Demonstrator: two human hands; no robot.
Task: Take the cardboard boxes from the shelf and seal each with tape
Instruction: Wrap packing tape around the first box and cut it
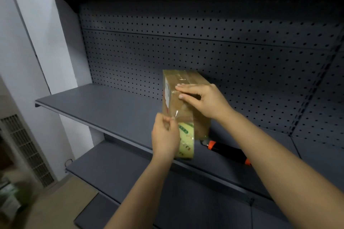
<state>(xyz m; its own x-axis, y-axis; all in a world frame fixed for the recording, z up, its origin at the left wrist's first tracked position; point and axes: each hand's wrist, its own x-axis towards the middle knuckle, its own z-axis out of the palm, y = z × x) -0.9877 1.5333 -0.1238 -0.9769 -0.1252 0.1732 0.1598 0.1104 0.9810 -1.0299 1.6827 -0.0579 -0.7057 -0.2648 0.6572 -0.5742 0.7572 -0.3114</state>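
Nearest the camera, the left hand (165, 135) has its fingers curled round the tape roll (186, 144). Thumb and forefinger pinch at the top, where the clear tape (183, 115) leaves the roll. The strip runs up from there onto the near face of the cardboard box (188, 78).

The box stands on end on the shelf (93, 106), close to its front edge and just behind the roll. Its top and upper sides already carry glossy bands of tape, and a pale label shows on its left face.

The right hand (202, 98) lies against the box's upper part with fingers stretched out along the edge and the thumb set lower on the face. It appears to be pressing the tape end down rather than gripping, though the glare on the film makes this hard to confirm.

The box looks small, light and fairly stiff, but standing tall on a narrow base it would tip or slide on the smooth shelf under a pull from the roll. The best place to steady it is flat-handed high on the face, over the tape end. Its taped surfaces will be slick, so bare cardboard at the corners gives the surer grip for lifting.

Just right of the box's foot, a black and orange utility knife (227, 149) lies on the shelf, partly hidden by the right forearm. Behind everything stands the dark pegboard (204, 42).
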